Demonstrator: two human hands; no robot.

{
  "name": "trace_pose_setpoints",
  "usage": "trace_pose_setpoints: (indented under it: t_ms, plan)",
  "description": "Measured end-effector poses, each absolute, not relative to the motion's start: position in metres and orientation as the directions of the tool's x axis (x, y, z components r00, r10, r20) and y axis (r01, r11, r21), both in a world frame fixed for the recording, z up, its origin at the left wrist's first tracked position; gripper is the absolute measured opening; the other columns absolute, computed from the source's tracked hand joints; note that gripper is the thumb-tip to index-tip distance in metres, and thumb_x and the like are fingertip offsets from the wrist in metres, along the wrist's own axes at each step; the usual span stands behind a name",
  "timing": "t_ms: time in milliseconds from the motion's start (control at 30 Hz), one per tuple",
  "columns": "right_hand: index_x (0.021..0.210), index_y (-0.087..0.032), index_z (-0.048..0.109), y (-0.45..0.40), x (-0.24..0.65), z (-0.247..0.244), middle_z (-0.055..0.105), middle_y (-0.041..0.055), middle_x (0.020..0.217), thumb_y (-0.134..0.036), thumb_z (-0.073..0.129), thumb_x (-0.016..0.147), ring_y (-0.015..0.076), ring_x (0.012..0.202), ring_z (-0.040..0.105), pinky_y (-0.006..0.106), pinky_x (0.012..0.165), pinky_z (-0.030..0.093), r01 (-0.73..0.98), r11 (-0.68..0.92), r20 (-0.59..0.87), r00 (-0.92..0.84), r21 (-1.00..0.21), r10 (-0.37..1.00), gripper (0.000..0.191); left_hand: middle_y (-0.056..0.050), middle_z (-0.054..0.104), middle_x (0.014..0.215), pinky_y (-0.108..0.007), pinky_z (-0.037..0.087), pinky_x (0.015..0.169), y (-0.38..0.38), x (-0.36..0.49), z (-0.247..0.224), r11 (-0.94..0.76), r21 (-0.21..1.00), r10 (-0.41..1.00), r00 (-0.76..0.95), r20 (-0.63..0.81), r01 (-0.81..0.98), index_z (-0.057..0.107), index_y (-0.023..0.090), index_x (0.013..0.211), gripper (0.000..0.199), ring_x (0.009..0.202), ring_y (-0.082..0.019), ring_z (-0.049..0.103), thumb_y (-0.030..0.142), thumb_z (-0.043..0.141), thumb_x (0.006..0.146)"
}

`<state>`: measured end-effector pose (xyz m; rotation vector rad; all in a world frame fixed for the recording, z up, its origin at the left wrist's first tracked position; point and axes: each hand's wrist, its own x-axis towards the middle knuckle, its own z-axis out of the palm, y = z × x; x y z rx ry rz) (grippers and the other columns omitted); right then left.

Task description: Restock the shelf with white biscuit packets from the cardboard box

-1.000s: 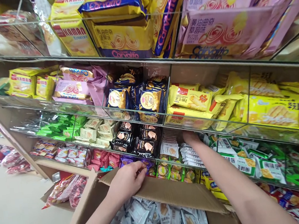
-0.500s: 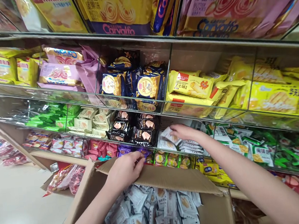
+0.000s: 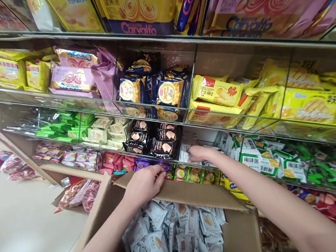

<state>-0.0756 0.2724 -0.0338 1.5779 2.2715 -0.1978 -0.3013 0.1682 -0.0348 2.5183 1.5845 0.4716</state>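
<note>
Reaching over an open carton to shelved white packets.
Loose packets inside run off the bottom edge; the left hand curls at the flap, grip unclear; what the right hand holds, fingertips hidden, I cannot tell; upper packs are cropped.

Yellow KAMAN packs beside purple Carvalfo packs, with black packets beside cream packets below.

Left hand on carton flap; right hand at white packets; black packets adjacent
</note>
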Motion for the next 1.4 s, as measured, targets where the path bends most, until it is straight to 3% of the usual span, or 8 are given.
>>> trace_pose_setpoints:
  t_ms: [133, 333, 500, 633, 933, 1067, 1167, 1400]
  plan:
    - [0.091, -0.013, 0.061, 0.272, -0.078, -0.032, 0.065, 0.0082, 0.097, -0.037, 0.064, 0.073, 0.0176, 0.087, 0.061, 0.034, 0.077, 0.047, 0.935, 0.338, -0.359, -0.283, 0.102, 0.889, 0.031, -0.001, 0.068, 0.079, -0.027, 0.041, 0.061, 0.167, -0.301, -0.035, -0.444, 0.252, 0.894, 0.406, 0.19, 0.86, 0.057, 0.024, 0.083, 0.022, 0.073, -0.019, 0.063, 0.031, 0.036, 0.086]
    - [0.096, -0.01, 0.06, 0.268, -0.075, -0.036, 0.065, 0.0137, 0.098, -0.037, 0.07, 0.062, 0.025, 0.09, 0.06, 0.027, 0.07, 0.045, 0.95, 0.305, -0.18, -0.291, 0.061, 0.94, 0.044, 0.0, 0.068, 0.079, -0.027, 0.041, 0.061, 0.168, -0.3, -0.034, -0.444, 0.238, 0.893, 0.407, 0.191, 0.864, 0.056, 0.024, 0.082, 0.021, 0.073, -0.019, 0.063, 0.03, 0.036, 0.085]
    - [0.105, -0.011, 0.055, 0.264, -0.077, -0.043, 0.059, 0.0147, 0.107, -0.026, 0.066, 0.068, 0.0267, 0.107, 0.049, 0.029, 0.084, 0.039, 0.972, 0.23, 0.022, -0.232, 0.054, 0.973, 0.041, -0.001, 0.068, 0.078, -0.027, 0.04, 0.059, 0.168, -0.3, -0.034, -0.44, 0.229, 0.895, 0.404, 0.191, 0.868, 0.056, 0.023, 0.081, 0.023, 0.072, -0.019, 0.063, 0.031, 0.035, 0.086]
    - [0.11, -0.008, 0.052, 0.262, -0.077, -0.048, 0.053, 0.0182, 0.114, -0.029, 0.065, 0.069, 0.0301, 0.113, 0.043, 0.034, 0.088, 0.037, 0.99, 0.137, 0.082, -0.139, 0.029, 0.987, 0.047, -0.002, 0.067, 0.077, -0.026, 0.04, 0.06, 0.166, -0.3, -0.033, -0.433, 0.241, 0.899, 0.397, 0.183, 0.869, 0.057, 0.022, 0.081, 0.024, 0.071, -0.018, 0.063, 0.03, 0.035, 0.086]
    - [0.132, -0.001, 0.03, 0.27, -0.086, -0.061, 0.031, 0.0269, 0.136, -0.031, 0.057, 0.075, 0.0347, 0.126, 0.029, 0.039, 0.099, 0.026, 0.994, 0.106, -0.067, -0.106, -0.003, 0.992, 0.07, -0.002, 0.067, 0.076, -0.026, 0.039, 0.058, 0.166, -0.299, -0.03, -0.432, 0.213, 0.9, 0.403, 0.164, 0.877, 0.057, 0.023, 0.08, 0.025, 0.07, -0.018, 0.062, 0.031, 0.034, 0.087]
    - [0.121, -0.005, 0.048, 0.269, -0.063, -0.031, 0.043, 0.0215, 0.129, -0.04, 0.053, 0.078, 0.0289, 0.12, 0.04, 0.032, 0.096, 0.031, 0.98, 0.199, -0.095, -0.199, -0.001, 0.975, 0.055, -0.002, 0.068, 0.079, -0.026, 0.04, 0.06, 0.167, -0.299, -0.031, -0.439, 0.236, 0.898, 0.41, 0.163, 0.867, 0.058, 0.023, 0.084, 0.024, 0.072, -0.018, 0.063, 0.03, 0.035, 0.086]
    - [0.111, -0.009, 0.057, 0.265, -0.034, -0.008, 0.057, 0.0173, 0.116, -0.034, 0.052, 0.079, 0.0258, 0.105, 0.053, 0.029, 0.086, 0.04, 0.975, 0.221, -0.158, -0.215, 0.023, 0.964, 0.041, -0.002, 0.068, 0.078, -0.027, 0.041, 0.06, 0.167, -0.3, -0.031, -0.443, 0.227, 0.895, 0.412, 0.172, 0.867, 0.058, 0.023, 0.084, 0.024, 0.071, -0.019, 0.063, 0.031, 0.035, 0.086]
    - [0.116, -0.008, 0.054, 0.253, 0.0, -0.017, 0.058, 0.0172, 0.115, -0.024, 0.059, 0.073, 0.0264, 0.104, 0.055, 0.029, 0.083, 0.042, 0.968, 0.241, -0.309, -0.21, 0.066, 0.928, 0.046, -0.002, 0.069, 0.081, -0.028, 0.041, 0.062, 0.166, -0.299, -0.032, -0.44, 0.214, 0.896, 0.411, 0.167, 0.872, 0.059, 0.023, 0.087, 0.025, 0.074, -0.02, 0.064, 0.032, 0.036, 0.086]
